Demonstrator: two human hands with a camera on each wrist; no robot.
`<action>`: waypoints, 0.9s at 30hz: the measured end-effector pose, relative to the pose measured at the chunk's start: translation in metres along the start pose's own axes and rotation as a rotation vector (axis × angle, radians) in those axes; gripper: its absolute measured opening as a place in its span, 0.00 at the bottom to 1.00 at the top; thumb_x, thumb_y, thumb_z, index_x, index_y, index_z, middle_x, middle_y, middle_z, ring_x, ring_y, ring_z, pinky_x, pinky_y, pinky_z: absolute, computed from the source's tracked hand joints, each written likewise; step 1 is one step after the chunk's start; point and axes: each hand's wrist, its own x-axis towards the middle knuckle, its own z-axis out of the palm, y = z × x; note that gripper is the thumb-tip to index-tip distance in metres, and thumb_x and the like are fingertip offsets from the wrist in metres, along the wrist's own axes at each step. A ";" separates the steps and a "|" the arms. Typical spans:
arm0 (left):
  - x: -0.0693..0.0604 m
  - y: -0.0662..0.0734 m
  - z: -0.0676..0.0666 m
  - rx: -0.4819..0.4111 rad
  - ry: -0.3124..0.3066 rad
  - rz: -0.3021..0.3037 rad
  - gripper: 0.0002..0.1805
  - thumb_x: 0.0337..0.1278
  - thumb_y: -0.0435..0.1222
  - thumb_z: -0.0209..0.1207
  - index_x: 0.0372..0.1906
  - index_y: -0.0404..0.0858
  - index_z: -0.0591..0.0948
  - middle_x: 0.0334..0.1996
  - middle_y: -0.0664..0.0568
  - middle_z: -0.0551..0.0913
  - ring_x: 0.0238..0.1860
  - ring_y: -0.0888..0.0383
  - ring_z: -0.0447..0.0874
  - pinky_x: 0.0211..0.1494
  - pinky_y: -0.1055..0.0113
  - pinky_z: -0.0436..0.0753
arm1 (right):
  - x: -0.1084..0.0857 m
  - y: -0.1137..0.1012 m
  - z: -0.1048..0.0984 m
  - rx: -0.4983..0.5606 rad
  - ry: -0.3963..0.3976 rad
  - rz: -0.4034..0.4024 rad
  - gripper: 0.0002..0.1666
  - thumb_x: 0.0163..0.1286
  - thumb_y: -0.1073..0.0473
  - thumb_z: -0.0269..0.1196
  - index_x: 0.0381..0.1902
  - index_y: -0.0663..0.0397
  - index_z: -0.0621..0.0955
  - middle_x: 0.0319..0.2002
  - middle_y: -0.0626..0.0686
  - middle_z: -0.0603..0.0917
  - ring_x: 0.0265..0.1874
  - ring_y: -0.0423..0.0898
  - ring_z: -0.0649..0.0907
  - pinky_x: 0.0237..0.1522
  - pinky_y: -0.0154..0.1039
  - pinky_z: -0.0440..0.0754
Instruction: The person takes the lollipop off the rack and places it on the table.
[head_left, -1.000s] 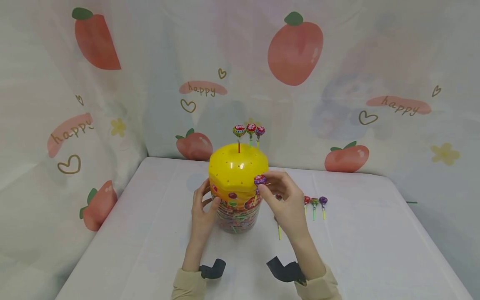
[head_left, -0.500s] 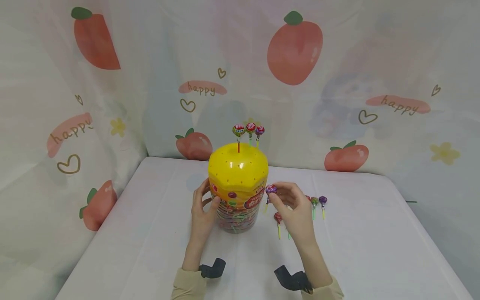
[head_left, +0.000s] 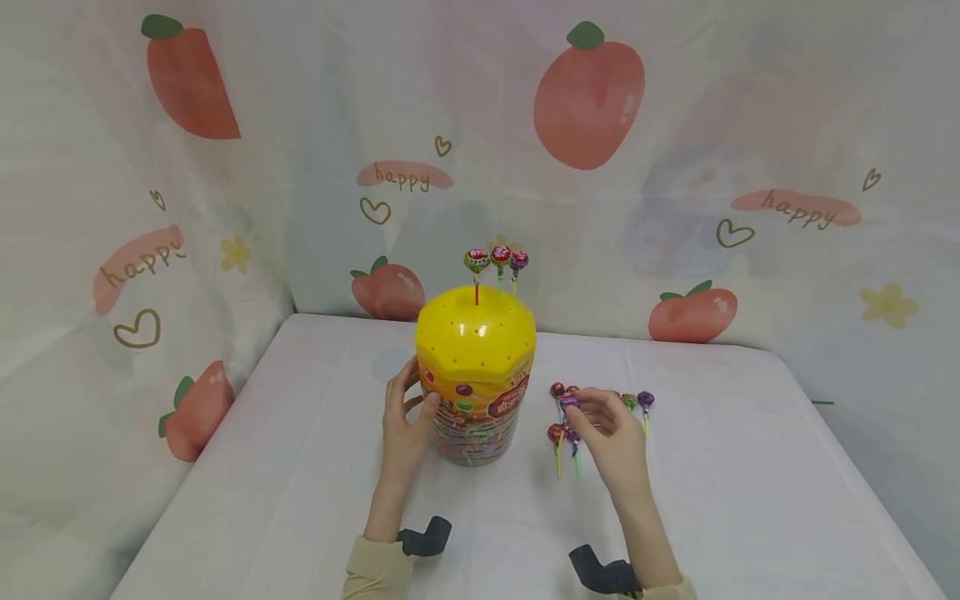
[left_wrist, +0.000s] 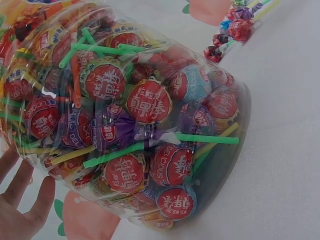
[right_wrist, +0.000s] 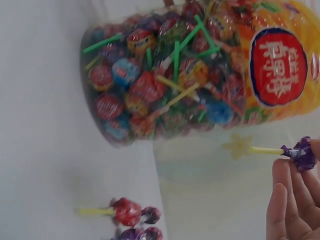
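Observation:
A clear jar (head_left: 474, 433) packed with lollipops stands upright under a yellow lid (head_left: 476, 329) dotted with small holes. Three lollipops (head_left: 500, 255) stick up at the lid's back. My left hand (head_left: 407, 421) rests on the jar's left side, fingers spread; in the left wrist view that hand (left_wrist: 22, 200) lies along the clear wall. Right of the jar, my right hand (head_left: 611, 429) pinches a purple-wrapped lollipop (head_left: 570, 401) by its head. In the right wrist view its yellow stick (right_wrist: 266, 150) points away from the fingers.
On the white table (head_left: 735, 467), several lollipops (head_left: 557, 433) lie beneath and beside my right hand, with a purple one (head_left: 646, 400) farther right. Behind the table hangs a cloth (head_left: 480, 83) printed with fruit.
My right hand has moved away from the jar, to the right and down, with the purple lollipop still pinched. The left hand stays against the jar.

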 end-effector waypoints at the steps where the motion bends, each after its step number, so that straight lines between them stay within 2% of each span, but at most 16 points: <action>1: 0.000 0.000 0.000 0.001 0.000 0.002 0.32 0.63 0.29 0.55 0.71 0.37 0.62 0.64 0.37 0.66 0.66 0.43 0.64 0.65 0.37 0.68 | 0.000 0.003 -0.002 -0.012 -0.002 0.015 0.17 0.65 0.56 0.65 0.50 0.56 0.80 0.41 0.55 0.83 0.34 0.29 0.81 0.41 0.22 0.78; 8: -0.001 -0.001 0.000 0.003 0.005 0.020 0.32 0.62 0.27 0.54 0.71 0.36 0.62 0.64 0.36 0.66 0.65 0.41 0.64 0.64 0.37 0.69 | 0.004 0.021 -0.011 -0.073 0.007 0.093 0.17 0.66 0.55 0.64 0.50 0.57 0.80 0.42 0.59 0.86 0.31 0.27 0.81 0.35 0.24 0.79; 16: 0.000 -0.002 0.001 0.002 0.004 0.027 0.32 0.62 0.27 0.54 0.71 0.36 0.62 0.64 0.36 0.66 0.65 0.41 0.64 0.64 0.37 0.69 | 0.013 0.039 -0.022 -0.100 -0.011 0.195 0.19 0.67 0.56 0.63 0.52 0.59 0.79 0.39 0.54 0.85 0.28 0.28 0.80 0.34 0.24 0.80; 23: 0.000 -0.002 0.001 -0.005 0.003 0.025 0.31 0.62 0.27 0.54 0.71 0.36 0.62 0.64 0.36 0.66 0.64 0.45 0.64 0.64 0.38 0.69 | 0.019 0.052 -0.028 -0.230 -0.057 0.256 0.20 0.67 0.55 0.63 0.51 0.62 0.78 0.39 0.59 0.84 0.28 0.33 0.81 0.32 0.24 0.78; 27: 0.000 -0.002 0.001 -0.006 0.006 0.015 0.31 0.63 0.28 0.54 0.71 0.37 0.62 0.64 0.37 0.66 0.65 0.46 0.64 0.65 0.38 0.69 | 0.025 0.061 -0.029 -0.321 -0.078 0.275 0.21 0.65 0.54 0.64 0.49 0.65 0.79 0.35 0.59 0.84 0.26 0.37 0.81 0.29 0.29 0.76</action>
